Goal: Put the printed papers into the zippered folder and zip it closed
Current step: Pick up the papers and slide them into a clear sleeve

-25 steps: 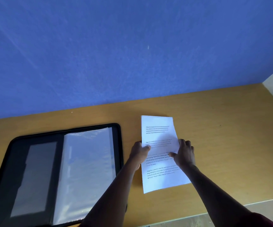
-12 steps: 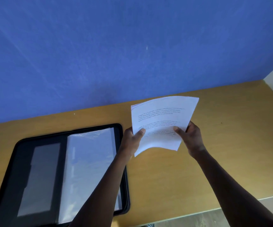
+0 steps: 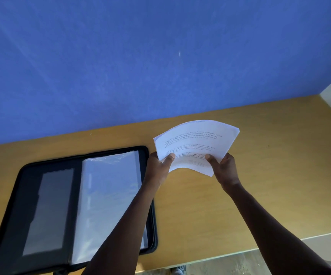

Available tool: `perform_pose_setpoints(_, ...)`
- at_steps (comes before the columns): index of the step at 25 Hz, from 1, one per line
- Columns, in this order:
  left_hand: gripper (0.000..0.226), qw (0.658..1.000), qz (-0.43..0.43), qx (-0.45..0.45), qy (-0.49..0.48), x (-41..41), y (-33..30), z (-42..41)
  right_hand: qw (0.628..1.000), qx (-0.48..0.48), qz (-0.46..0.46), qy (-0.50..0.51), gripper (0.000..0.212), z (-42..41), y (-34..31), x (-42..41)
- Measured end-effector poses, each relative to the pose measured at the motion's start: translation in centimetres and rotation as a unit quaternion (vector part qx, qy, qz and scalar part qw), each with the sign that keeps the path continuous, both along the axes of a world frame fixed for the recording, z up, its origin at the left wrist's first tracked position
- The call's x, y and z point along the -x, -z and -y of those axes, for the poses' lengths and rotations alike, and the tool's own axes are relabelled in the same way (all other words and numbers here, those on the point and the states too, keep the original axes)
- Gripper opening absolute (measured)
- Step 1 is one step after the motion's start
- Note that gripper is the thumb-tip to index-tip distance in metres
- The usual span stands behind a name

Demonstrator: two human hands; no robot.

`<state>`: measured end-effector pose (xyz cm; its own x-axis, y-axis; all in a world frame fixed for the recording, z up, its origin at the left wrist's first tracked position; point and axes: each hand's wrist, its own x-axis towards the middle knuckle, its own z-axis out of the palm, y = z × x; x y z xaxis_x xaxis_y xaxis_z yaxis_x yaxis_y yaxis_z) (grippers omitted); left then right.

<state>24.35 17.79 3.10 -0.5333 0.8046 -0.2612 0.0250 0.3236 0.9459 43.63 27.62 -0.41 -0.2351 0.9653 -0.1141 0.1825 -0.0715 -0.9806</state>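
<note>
A stack of white printed papers (image 3: 195, 143) is held in the air above the wooden desk, curved and tilted to the right. My left hand (image 3: 158, 169) pinches its lower left edge, thumb on top. My right hand (image 3: 225, 168) pinches its lower right edge, thumb on top as well. The black zippered folder (image 3: 31, 185) lies open and flat on the desk to the left, with clear plastic sleeves (image 3: 109, 195) on its right half. My left forearm crosses over the folder's right edge.
The wooden desk (image 3: 269, 175) runs along a blue wall (image 3: 160, 56). A white wall meets the desk at the far right. The desk's front edge runs along the bottom right, with floor below it.
Both hands lifted the papers off the desk and turned them, so the stack now curves and tilts to the right in the air.
</note>
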Motion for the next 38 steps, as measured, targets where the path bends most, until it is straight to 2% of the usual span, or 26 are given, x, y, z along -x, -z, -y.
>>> perform_pose_setpoints(4,0.015,1.0,-0.001,0.002,-0.008,0.4,0.2,0.1,1.0,-0.01,0.011,-0.007,0.014,-0.3,-0.2,0.3)
perform_pose_setpoints(6,0.025,1.0,-0.007,0.018,-0.002,0.2,0.6,0.2,0.999,0.0,0.033,-0.022,0.014,-0.2,0.4,0.3)
perform_pose_setpoints(8,0.025,0.999,-0.006,0.03,-0.007,-0.3,0.7,0.1,0.999,0.012,0.044,-0.027,0.011,0.0,0.7,0.5)
perform_pose_setpoints(13,0.022,0.999,0.002,0.022,-0.033,-0.3,0.1,-0.1,1.0,0.017,0.01,-0.017,0.01,0.2,-0.7,1.3)
perform_pose_setpoints(19,0.028,0.999,-0.018,0.039,-0.015,-0.2,0.7,0.4,0.998,0.042,0.036,-0.024,0.012,0.8,0.6,1.6)
perform_pose_setpoints(33,0.023,0.998,-0.028,0.053,-0.006,-0.8,0.5,0.3,0.998,0.06,0.01,-0.023,0.01,1.0,0.8,1.3)
perform_pose_setpoints(38,0.027,0.996,-0.068,0.065,-0.01,-0.5,0.5,-0.2,0.997,0.057,0.04,-0.034,0.015,0.5,0.9,1.8)
